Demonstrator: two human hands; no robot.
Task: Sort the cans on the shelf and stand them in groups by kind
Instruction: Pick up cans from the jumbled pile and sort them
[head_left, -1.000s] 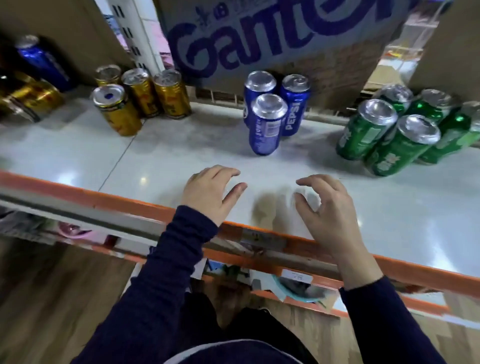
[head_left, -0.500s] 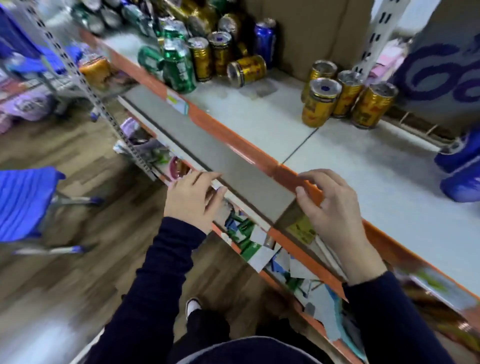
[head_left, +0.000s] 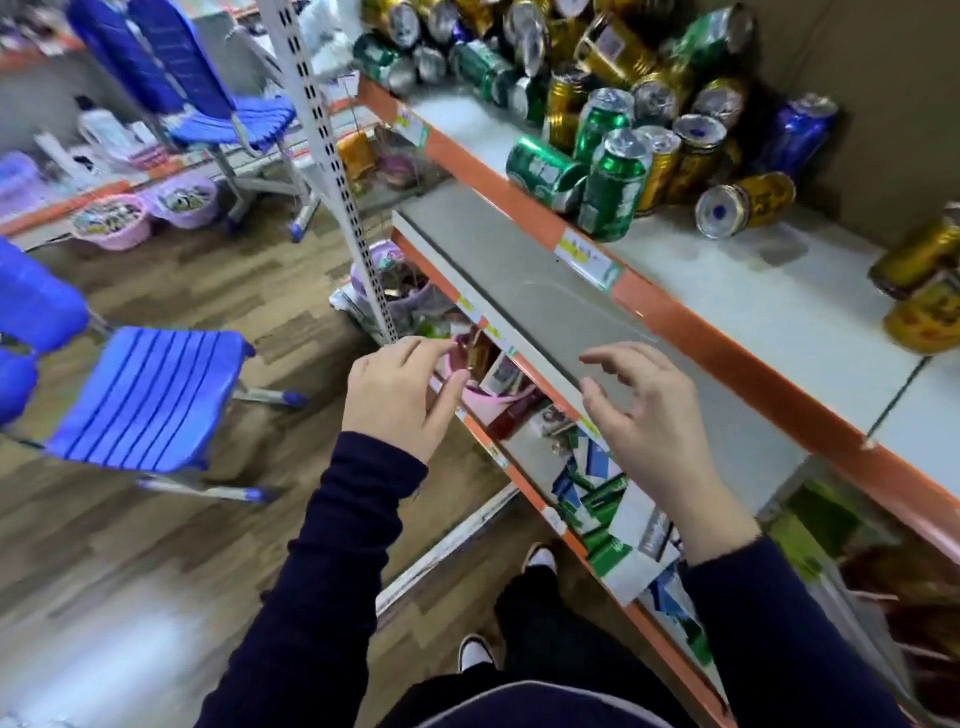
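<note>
Clearly the sorting has a long way to go. At the left a blue chair (head_left: 145, 395) stands on the floor, no part of the job. Next, the left hand (head_left: 400, 395) hovers empty off the front edge of a lower shelf (head_left: 519, 275), its fingers (head_left: 415, 351) apart and lightly curled. The right hand (head_left: 639, 415) hangs over that same edge, likewise empty with fingers spread, probably readied for a reach. Beyond them, on the shelf (head_left: 753, 291), a heap of cans (head_left: 597, 67) crowds the far end against the back wall, with green, gold and blue jumbled together. At its near fringe a green can (head_left: 545, 169) lies on its side, long axis roughly along the front edge, touching an upright green can (head_left: 615, 187). Further right a gold can (head_left: 748, 205) lies with one silver end facing the front edge, its long axis running toward the back wall. At the far right, two gold cans (head_left: 922, 317) sit apart from the heap, seemingly a group begun.
</note>
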